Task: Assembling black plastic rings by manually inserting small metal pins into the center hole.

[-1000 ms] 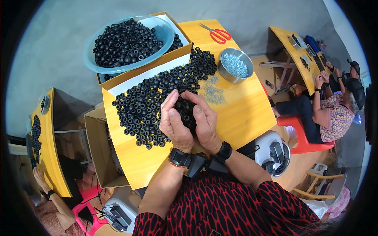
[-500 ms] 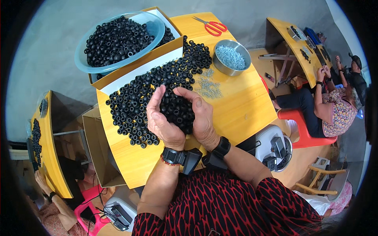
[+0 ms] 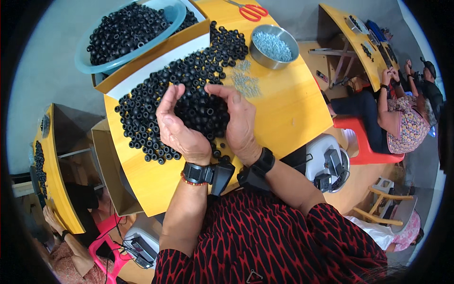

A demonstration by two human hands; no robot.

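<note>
A wide heap of small black rubber rings [image 3: 189, 78] covers the yellow table [image 3: 293, 109]. My left hand [image 3: 177, 125] and my right hand [image 3: 239, 120] are cupped together, palms facing, around a pile of these rings [image 3: 201, 111] gathered between them at the near side of the heap. A few loose rings lie by my wrists. Both wrists carry black strapped devices.
A blue basin [image 3: 172, 19] full of black rings sits in a cardboard box [image 3: 151, 61] at the back left. A metal bowl [image 3: 274, 45] of small silver parts and red scissors [image 3: 250, 10] lie at the back right. Other people work at neighbouring yellow tables.
My hands have spread a little wider and scooped a larger pile of rings between the palms, drawing it toward me.
</note>
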